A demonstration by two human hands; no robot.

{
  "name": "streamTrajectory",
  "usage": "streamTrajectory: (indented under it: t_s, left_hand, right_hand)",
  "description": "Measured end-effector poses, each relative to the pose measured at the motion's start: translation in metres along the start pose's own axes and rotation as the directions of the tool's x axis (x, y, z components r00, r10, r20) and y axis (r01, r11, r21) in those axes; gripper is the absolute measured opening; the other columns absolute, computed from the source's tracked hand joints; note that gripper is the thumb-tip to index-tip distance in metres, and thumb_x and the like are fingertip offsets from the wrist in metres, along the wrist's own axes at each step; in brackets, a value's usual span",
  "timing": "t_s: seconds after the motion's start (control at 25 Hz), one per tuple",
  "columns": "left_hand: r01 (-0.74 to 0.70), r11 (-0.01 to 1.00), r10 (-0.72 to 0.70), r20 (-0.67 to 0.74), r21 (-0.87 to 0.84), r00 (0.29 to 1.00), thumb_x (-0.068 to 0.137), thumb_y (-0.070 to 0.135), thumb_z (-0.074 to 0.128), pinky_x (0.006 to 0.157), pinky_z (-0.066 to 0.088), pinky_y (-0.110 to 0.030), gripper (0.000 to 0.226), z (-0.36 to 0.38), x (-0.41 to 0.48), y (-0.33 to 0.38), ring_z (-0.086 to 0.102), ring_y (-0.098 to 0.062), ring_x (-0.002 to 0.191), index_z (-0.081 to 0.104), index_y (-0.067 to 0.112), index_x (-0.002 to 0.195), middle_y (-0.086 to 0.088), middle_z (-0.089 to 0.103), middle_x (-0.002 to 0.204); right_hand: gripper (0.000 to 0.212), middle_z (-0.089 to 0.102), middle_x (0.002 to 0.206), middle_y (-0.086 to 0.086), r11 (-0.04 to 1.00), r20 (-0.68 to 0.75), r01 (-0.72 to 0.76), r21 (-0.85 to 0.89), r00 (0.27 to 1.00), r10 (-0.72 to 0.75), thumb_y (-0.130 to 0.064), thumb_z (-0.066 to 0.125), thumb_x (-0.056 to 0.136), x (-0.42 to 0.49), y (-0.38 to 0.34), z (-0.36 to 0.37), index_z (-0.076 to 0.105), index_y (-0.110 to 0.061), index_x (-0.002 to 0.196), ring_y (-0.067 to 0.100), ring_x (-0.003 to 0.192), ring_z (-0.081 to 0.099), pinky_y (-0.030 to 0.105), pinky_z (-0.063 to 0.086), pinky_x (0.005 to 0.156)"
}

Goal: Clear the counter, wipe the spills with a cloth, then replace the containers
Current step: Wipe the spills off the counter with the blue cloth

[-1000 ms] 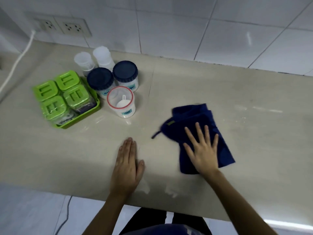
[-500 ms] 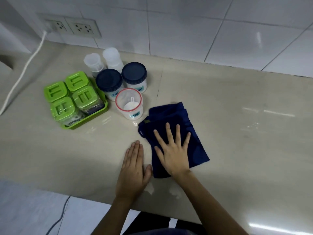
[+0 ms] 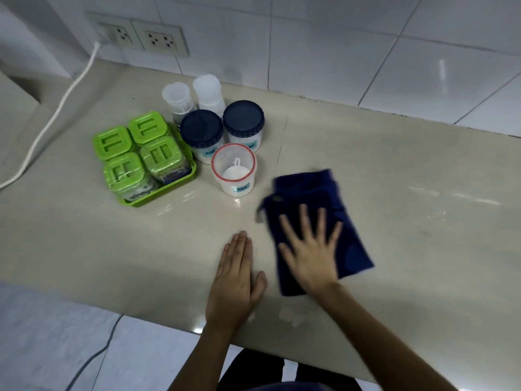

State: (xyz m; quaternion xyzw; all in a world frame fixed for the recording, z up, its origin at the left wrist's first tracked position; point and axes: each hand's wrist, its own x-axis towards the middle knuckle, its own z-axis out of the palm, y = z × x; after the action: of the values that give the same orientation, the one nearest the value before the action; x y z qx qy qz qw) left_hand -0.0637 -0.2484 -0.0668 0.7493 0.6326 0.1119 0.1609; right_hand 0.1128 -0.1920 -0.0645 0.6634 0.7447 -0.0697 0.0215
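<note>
On the beige counter lies a dark blue cloth, blurred by motion. My right hand presses flat on it with fingers spread. My left hand rests flat on the bare counter just left of the cloth, holding nothing. Pale spill streaks show to the right of the cloth, and wet marks sit near the front edge. An open red-rimmed jar with a white scoop inside stands just left of the cloth's far corner.
Two blue-lidded jars and two translucent containers stand behind the open jar. A green tray holds several green-lidded jars. A wall socket and a white cable are at the far left. The counter's front edge is close to me.
My right hand slid the cloth left until it nearly touched the red-rimmed jar, then back a little to the right. My left hand has stayed flat in place.
</note>
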Motion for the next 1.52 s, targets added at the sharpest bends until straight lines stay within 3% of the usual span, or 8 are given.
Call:
streamTrajectory:
  t_s: [0.2, 0.44, 0.56, 0.76, 0.92, 1.04, 1.24, 1.52]
  left_hand:
    - [0.029, 0.999, -0.029, -0.009, 0.035, 1.000, 0.091, 0.027, 0.037, 0.122, 0.009, -0.032, 0.061, -0.001, -0.002, 0.000, 0.019, -0.020, 0.147, 0.030, 0.003, 0.146, -0.013, 0.029, 0.156]
    - [0.014, 1.000, -0.015, -0.033, -0.024, 0.999, 0.091, 0.031, 0.041, 0.122, 0.014, -0.035, 0.064, -0.004, -0.001, 0.002, 0.019, -0.021, 0.147, 0.030, 0.001, 0.146, -0.010, 0.024, 0.157]
    - [0.019, 0.999, -0.020, -0.042, -0.028, 0.999, 0.091, 0.031, 0.041, 0.121, 0.020, -0.040, 0.063, -0.002, -0.002, 0.002, 0.022, -0.023, 0.147, 0.032, 0.000, 0.145, -0.013, 0.028, 0.156]
    - [0.024, 0.999, -0.023, -0.021, 0.033, 0.999, 0.092, 0.034, 0.040, 0.122, 0.014, -0.037, 0.064, -0.005, -0.001, 0.003, 0.017, -0.019, 0.148, 0.029, 0.002, 0.147, -0.011, 0.025, 0.158]
    - [0.037, 0.995, -0.038, 0.010, 0.097, 0.999, 0.096, 0.044, 0.029, 0.122, 0.001, -0.028, 0.066, -0.003, -0.002, 0.006, 0.012, -0.017, 0.149, 0.021, 0.007, 0.150, -0.009, 0.019, 0.160]
    - [0.012, 0.998, -0.008, -0.050, 0.066, 0.999, 0.096, 0.044, 0.029, 0.122, 0.006, -0.031, 0.066, -0.007, -0.004, 0.012, 0.019, -0.023, 0.147, 0.026, 0.003, 0.148, -0.010, 0.023, 0.158]
    - [-0.181, 0.983, 0.181, -0.007, -0.030, 0.983, 0.097, 0.038, 0.035, 0.119, 0.018, -0.039, 0.060, 0.032, 0.032, 0.114, 0.024, -0.022, 0.145, 0.033, 0.002, 0.145, -0.011, 0.030, 0.155]
    - [-0.193, 0.970, 0.183, 0.075, 0.148, 0.980, 0.097, 0.037, 0.028, 0.121, 0.013, -0.039, 0.061, 0.065, 0.058, 0.153, 0.023, -0.021, 0.146, 0.024, 0.005, 0.149, -0.012, 0.027, 0.157]
  right_hand:
    - [0.057, 0.014, 0.161, 0.006, 0.980, -0.025, 0.197, 0.022, 0.980, -0.197, -0.051, 0.026, 0.094, 0.007, -0.030, 0.001, 0.016, -0.038, 0.149, 0.039, 0.147, 0.006, 0.069, 0.010, 0.111]
    - [0.060, 0.009, 0.162, 0.001, 0.973, -0.010, -0.226, 0.055, 0.974, 0.227, -0.056, 0.015, 0.091, -0.041, 0.144, -0.008, 0.012, -0.040, 0.149, 0.029, 0.148, 0.001, 0.064, 0.008, 0.114]
    - [0.063, 0.007, 0.162, 0.007, 0.944, 0.018, -0.329, 0.029, 0.944, 0.329, -0.057, 0.012, 0.090, -0.041, 0.145, -0.009, 0.009, -0.037, 0.150, 0.038, 0.147, 0.000, 0.070, 0.005, 0.111]
    - [0.060, 0.017, 0.160, 0.010, 0.999, -0.023, 0.019, 0.034, 1.000, -0.018, -0.054, 0.027, 0.092, -0.019, 0.016, 0.003, 0.021, -0.034, 0.148, 0.047, 0.144, 0.010, 0.073, 0.008, 0.108]
    - [0.057, 0.015, 0.161, 0.004, 0.994, -0.048, 0.097, 0.044, 0.994, -0.095, -0.052, 0.023, 0.094, -0.026, 0.028, -0.001, 0.016, -0.038, 0.149, 0.034, 0.148, 0.007, 0.064, 0.009, 0.114]
    - [0.056, 0.015, 0.161, 0.000, 0.990, -0.074, -0.120, 0.070, 0.989, 0.126, -0.052, 0.021, 0.094, -0.057, 0.128, 0.002, 0.017, -0.040, 0.148, 0.026, 0.148, 0.008, 0.057, 0.008, 0.117]
    - [0.062, 0.012, 0.161, 0.006, 0.826, -0.044, -0.554, 0.109, 0.827, 0.560, -0.056, 0.012, 0.089, -0.099, 0.249, -0.008, 0.014, -0.038, 0.149, 0.034, 0.147, 0.005, 0.066, 0.008, 0.113]
    - [0.056, 0.009, 0.161, 0.001, 0.994, -0.027, -0.087, 0.068, 0.996, 0.089, -0.052, 0.025, 0.095, -0.074, 0.179, -0.008, 0.016, -0.039, 0.149, 0.033, 0.148, 0.003, 0.061, 0.003, 0.114]
